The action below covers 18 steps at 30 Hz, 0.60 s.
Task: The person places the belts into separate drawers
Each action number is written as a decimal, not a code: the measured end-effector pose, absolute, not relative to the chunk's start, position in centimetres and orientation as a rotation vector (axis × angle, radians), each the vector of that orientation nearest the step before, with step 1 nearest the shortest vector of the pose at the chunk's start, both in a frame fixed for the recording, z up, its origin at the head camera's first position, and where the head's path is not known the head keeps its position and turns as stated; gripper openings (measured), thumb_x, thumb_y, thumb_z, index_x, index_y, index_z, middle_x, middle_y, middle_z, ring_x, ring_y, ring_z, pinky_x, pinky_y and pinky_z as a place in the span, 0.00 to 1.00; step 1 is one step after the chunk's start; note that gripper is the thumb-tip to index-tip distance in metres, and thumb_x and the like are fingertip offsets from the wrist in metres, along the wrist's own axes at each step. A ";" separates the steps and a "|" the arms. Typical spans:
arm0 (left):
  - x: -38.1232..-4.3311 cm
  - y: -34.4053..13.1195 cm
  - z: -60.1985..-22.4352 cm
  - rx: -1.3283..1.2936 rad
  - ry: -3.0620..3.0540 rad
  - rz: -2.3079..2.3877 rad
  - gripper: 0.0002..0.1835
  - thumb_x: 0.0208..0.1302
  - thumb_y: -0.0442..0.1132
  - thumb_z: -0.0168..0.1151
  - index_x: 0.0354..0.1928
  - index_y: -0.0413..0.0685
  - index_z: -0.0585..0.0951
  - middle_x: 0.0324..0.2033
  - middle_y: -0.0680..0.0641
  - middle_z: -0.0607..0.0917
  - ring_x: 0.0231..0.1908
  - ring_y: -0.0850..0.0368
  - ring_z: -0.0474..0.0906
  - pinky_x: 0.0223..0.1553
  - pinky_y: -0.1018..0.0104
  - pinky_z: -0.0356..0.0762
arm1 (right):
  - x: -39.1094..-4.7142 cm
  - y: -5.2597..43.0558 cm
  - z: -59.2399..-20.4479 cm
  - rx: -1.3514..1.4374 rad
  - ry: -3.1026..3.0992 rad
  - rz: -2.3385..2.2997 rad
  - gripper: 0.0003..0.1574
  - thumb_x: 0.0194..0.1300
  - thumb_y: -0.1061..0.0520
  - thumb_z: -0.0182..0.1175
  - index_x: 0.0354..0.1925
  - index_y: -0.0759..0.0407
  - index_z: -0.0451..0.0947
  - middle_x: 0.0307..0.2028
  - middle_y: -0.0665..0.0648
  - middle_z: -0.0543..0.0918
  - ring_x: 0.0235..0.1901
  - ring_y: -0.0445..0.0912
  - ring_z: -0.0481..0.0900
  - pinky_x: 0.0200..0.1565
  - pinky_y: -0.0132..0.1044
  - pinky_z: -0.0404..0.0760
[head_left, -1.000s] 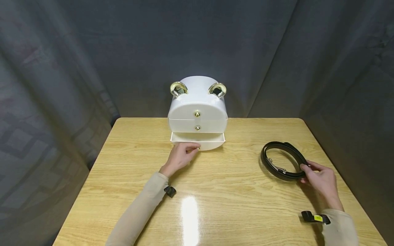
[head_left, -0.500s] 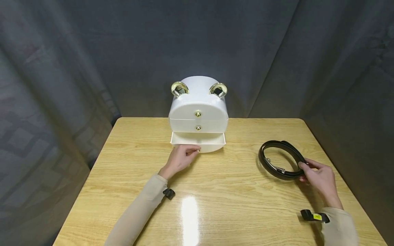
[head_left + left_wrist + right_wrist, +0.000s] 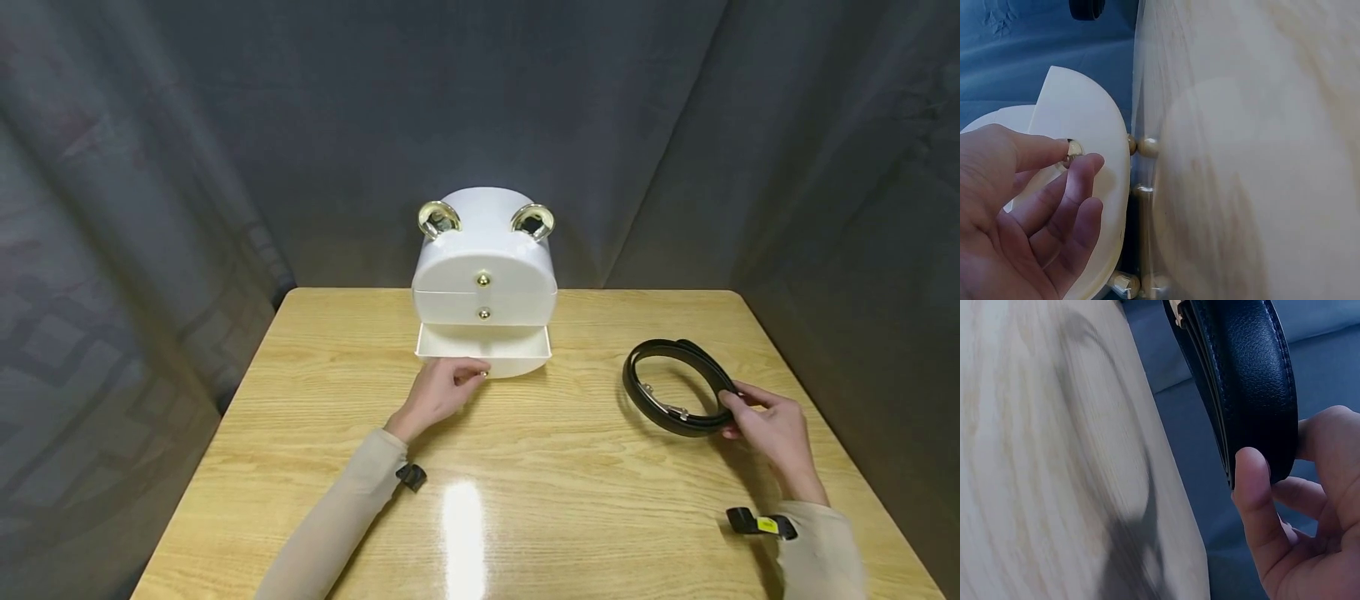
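Note:
A white rounded box (image 3: 483, 250) with three drawers and gold ear-like handles stands at the back middle of the table. Its bottom drawer (image 3: 517, 367) is pulled out, and nothing shows inside it. My left hand (image 3: 437, 392) pinches that drawer's gold knob (image 3: 1073, 152) between thumb and finger. Over the table's right side, my right hand (image 3: 772, 429) grips a coiled black leather belt (image 3: 675, 427) by its right edge. A silver buckle (image 3: 663, 404) shows inside the loop. In the right wrist view the belt is off the table, its shadow lying below.
The wooden table (image 3: 570, 492) has dark grey curtains (image 3: 480, 100) behind it and at both sides. Two upper drawers (image 3: 450, 308) of the box are closed. Small gold ball feet (image 3: 1125, 284) hold the box up from the table.
The bottom drawer has come further out toward me, with my left hand on its knob. My right hand and the belt have shifted slightly left.

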<state>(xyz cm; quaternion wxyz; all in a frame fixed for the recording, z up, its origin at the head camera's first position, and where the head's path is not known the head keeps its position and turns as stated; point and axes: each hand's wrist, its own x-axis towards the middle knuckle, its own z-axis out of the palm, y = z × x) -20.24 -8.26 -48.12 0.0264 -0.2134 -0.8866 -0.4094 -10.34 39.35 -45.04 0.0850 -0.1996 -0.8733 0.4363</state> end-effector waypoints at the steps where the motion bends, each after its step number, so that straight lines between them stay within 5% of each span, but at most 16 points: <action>1: -20.2 -8.3 -48.1 -0.661 -2.745 -1.260 0.11 0.73 0.41 0.70 0.53 0.56 0.92 0.50 0.52 0.94 0.41 0.60 0.91 0.46 0.60 0.88 | -10.4 39.3 -45.0 -0.592 -2.601 1.308 0.36 0.76 0.48 0.61 0.69 0.72 0.75 0.26 0.27 0.75 0.15 0.35 0.84 0.24 0.31 0.85; 18: -19.7 -8.4 -48.1 -0.671 -2.755 -1.234 0.11 0.72 0.41 0.70 0.53 0.57 0.92 0.49 0.54 0.94 0.38 0.63 0.89 0.44 0.64 0.87 | -11.1 38.3 -44.1 -0.514 -2.603 1.336 0.36 0.76 0.48 0.62 0.69 0.73 0.75 0.27 0.25 0.76 0.15 0.37 0.85 0.25 0.29 0.84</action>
